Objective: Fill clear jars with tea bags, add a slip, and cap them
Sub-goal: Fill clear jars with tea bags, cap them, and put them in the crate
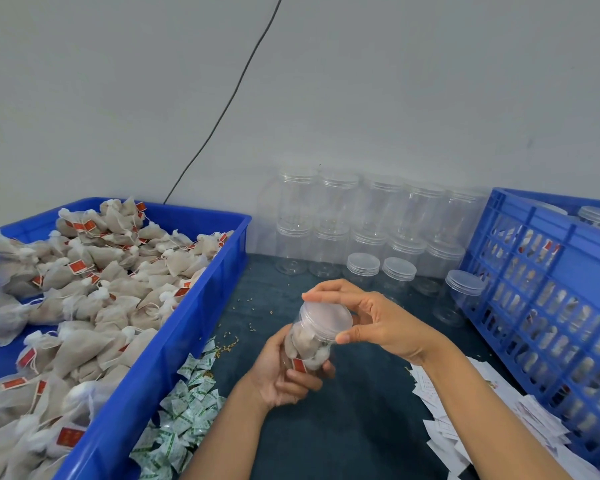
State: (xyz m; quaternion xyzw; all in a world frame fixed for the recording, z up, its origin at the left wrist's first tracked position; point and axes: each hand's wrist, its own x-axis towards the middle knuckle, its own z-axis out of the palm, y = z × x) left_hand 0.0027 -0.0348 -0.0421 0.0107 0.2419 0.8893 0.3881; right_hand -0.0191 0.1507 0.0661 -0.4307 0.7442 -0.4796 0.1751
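Note:
A clear jar (309, 344) packed with tea bags is tilted in the middle of the view, above the dark table. My left hand (284, 372) grips its body from below. My right hand (371, 317) curls its fingers and thumb round the clear lid (326, 315) sitting on the jar's mouth. A blue tray (187, 327) at the left holds a heap of tea bags (84, 289) with red tags. White paper slips (465, 410) lie scattered at the right under my right forearm.
Several capped clear jars (361, 230) stand stacked against the wall at the back. A blue slatted crate (548, 306) at the right holds filled jars. Small green-and-white sachets (184, 410) lie beside the tray. A black cable (229, 102) runs down the wall.

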